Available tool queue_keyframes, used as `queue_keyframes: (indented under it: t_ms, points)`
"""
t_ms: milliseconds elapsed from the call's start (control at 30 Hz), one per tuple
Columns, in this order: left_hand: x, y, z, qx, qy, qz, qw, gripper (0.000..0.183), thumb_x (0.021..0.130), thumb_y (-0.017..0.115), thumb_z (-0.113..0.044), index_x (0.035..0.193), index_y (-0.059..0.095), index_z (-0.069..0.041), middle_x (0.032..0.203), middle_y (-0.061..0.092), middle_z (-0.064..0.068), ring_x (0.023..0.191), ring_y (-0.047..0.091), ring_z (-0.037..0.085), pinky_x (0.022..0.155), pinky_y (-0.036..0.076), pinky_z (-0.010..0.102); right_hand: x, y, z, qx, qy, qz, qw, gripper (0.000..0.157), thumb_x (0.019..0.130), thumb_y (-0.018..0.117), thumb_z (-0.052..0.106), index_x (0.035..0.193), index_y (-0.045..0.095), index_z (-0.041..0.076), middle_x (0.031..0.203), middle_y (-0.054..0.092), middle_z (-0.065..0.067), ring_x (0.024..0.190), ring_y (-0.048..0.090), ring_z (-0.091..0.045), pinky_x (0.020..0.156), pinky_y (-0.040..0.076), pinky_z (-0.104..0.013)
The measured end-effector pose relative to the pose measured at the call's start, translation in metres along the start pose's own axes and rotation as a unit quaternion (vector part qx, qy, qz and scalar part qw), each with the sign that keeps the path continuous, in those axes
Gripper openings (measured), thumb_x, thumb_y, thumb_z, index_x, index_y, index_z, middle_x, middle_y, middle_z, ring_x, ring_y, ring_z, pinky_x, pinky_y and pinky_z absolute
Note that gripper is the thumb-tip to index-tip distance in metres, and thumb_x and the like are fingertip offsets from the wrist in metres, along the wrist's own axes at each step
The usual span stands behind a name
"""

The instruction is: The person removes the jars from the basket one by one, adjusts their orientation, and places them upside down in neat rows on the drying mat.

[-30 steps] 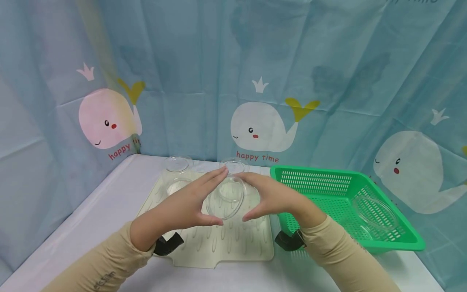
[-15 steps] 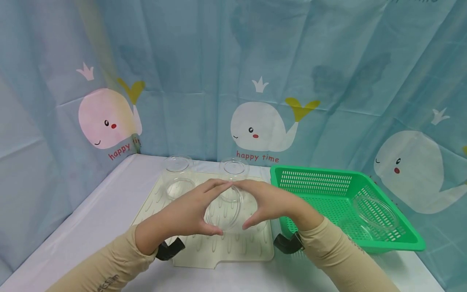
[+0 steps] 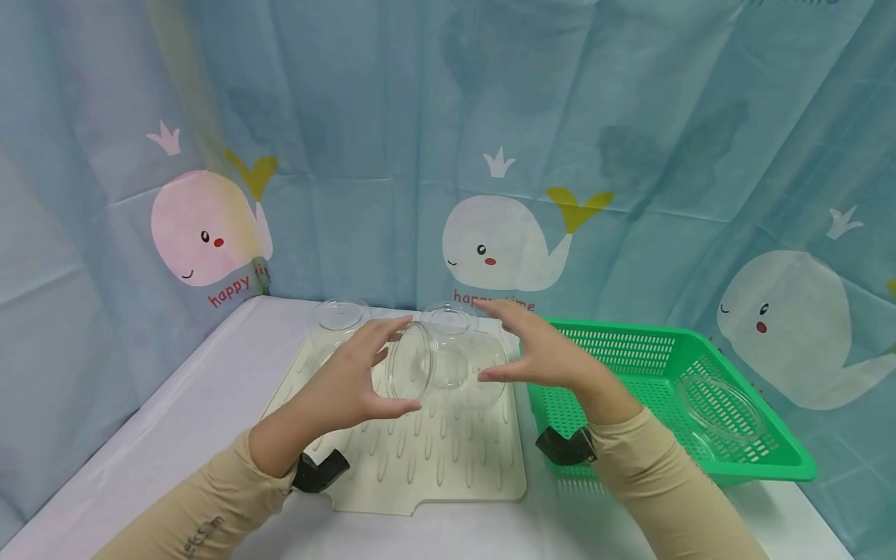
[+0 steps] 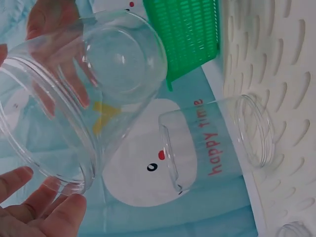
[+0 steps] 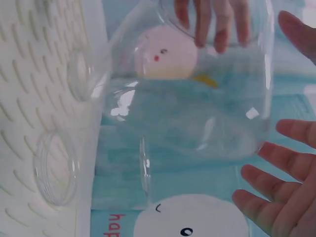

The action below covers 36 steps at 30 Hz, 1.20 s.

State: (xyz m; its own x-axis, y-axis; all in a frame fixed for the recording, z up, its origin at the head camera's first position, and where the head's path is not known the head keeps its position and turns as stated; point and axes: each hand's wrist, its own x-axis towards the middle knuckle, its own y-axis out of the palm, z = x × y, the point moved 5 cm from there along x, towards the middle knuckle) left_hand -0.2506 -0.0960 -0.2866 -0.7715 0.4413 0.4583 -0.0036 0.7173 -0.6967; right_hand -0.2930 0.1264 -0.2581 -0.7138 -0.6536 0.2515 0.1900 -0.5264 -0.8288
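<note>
A large clear jar (image 3: pixel 483 369) is held on its side above the draining board (image 3: pixel 420 443), its threaded mouth toward the left and its base toward the right. My left hand (image 3: pixel 343 381) grips the jar by the rim, with fingertips and thumb around the mouth in the left wrist view. My right hand (image 3: pixel 549 354) is spread beside the base, fingers and thumb apart; in the right wrist view its fingertips (image 5: pixel 264 148) are right at the jar's side. Two more clear jars stand mouth-down at the back of the board, one (image 4: pixel 212 143) plain in the left wrist view.
On the right stands a green perforated basket (image 3: pixel 630 334) with clear jars (image 3: pixel 721 408) lying inside. A white cloth (image 3: pixel 189 373) covers the table. Behind it hangs a blue curtain (image 3: pixel 364 225) printed with whales.
The jar has turned so its mouth faces left. After dipping slightly, both hands have risen, and the right hand has moved right, away from the left hand's fingertips.
</note>
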Motion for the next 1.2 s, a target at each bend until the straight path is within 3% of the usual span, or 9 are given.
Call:
queue_keyframes:
  t_ms: [133,267,533,633,800,933,1067,1200]
  points:
    - [0.0,-0.005,0.009,-0.078,-0.043,-0.013,0.9959,0.093,0.067,0.082,-0.029,0.142,0.029,-0.016,0.137,0.037,0.005,0.123,0.042,0.022,0.097,0.041,0.036,-0.001,-0.005,-0.008,0.057,0.001,-0.011,0.998,0.082,0.075,0.076,0.029,0.142,0.031,0.017,0.143,0.034,0.001,0.128,0.035,-0.019,0.105,0.032,-0.039]
    - [0.0,-0.006,0.017,-0.149,-0.077,-0.017,0.9857,0.089,0.073,0.078,-0.024,0.144,0.024,-0.014,0.141,0.033,0.007,0.127,0.038,0.026,0.099,0.038,0.039,-0.001,-0.004,-0.013,0.103,-0.001,-0.014,0.995,0.081,0.077,0.075,0.024,0.143,0.029,0.016,0.145,0.032,-0.002,0.13,0.034,-0.022,0.106,0.031,-0.041]
    - [-0.002,-0.005,0.03,-0.286,-0.134,-0.022,0.9485,0.079,0.083,0.067,-0.012,0.145,0.018,-0.012,0.143,0.027,0.011,0.131,0.031,0.03,0.101,0.034,0.044,-0.002,0.007,-0.018,0.153,0.011,-0.01,0.988,0.093,0.073,0.078,0.019,0.146,0.02,0.018,0.146,0.028,-0.005,0.13,0.036,-0.025,0.104,0.033,-0.04]
    - [-0.002,-0.002,0.031,-0.336,-0.135,-0.013,0.932,0.076,0.086,0.062,-0.013,0.145,0.014,-0.008,0.143,0.026,0.015,0.132,0.029,0.032,0.101,0.035,0.045,-0.003,0.011,-0.018,0.174,0.018,-0.011,0.985,0.097,0.072,0.079,0.02,0.147,0.017,0.019,0.147,0.026,-0.004,0.129,0.037,-0.025,0.103,0.034,-0.039]
    - [-0.003,0.003,0.029,-0.393,-0.119,0.005,0.9117,0.079,0.087,0.061,-0.025,0.145,0.011,-0.006,0.144,0.023,0.019,0.133,0.026,0.035,0.102,0.034,0.041,-0.004,0.016,-0.016,0.214,0.027,-0.011,0.976,0.095,0.074,0.077,0.02,0.147,0.017,0.015,0.146,0.027,-0.005,0.129,0.036,-0.028,0.103,0.033,-0.041]
    - [-0.004,0.006,0.03,-0.402,-0.111,0.017,0.9085,0.079,0.087,0.061,-0.027,0.145,0.012,-0.006,0.142,0.024,0.02,0.133,0.025,0.037,0.104,0.028,0.047,-0.005,0.02,-0.015,0.245,0.025,-0.01,0.969,0.093,0.074,0.077,0.018,0.146,0.019,0.009,0.145,0.03,-0.009,0.127,0.038,-0.032,0.102,0.035,-0.039]
    - [-0.005,0.008,0.032,-0.393,-0.115,0.035,0.9116,0.074,0.087,0.058,-0.022,0.145,0.013,-0.008,0.142,0.025,0.019,0.133,0.027,0.037,0.104,0.023,0.056,-0.007,0.023,-0.015,0.269,0.009,-0.011,0.963,0.093,0.073,0.077,0.015,0.145,0.019,0.005,0.145,0.03,-0.013,0.126,0.039,-0.036,0.1,0.037,-0.035]
    - [-0.006,0.009,0.035,-0.383,-0.114,0.046,0.9155,0.07,0.088,0.055,-0.018,0.144,0.015,-0.01,0.142,0.026,0.018,0.132,0.03,0.036,0.103,0.026,0.056,-0.008,0.023,-0.011,0.295,-0.018,-0.016,0.955,0.092,0.072,0.077,0.009,0.145,0.02,0.005,0.145,0.028,-0.014,0.126,0.04,-0.036,0.102,0.035,-0.033]
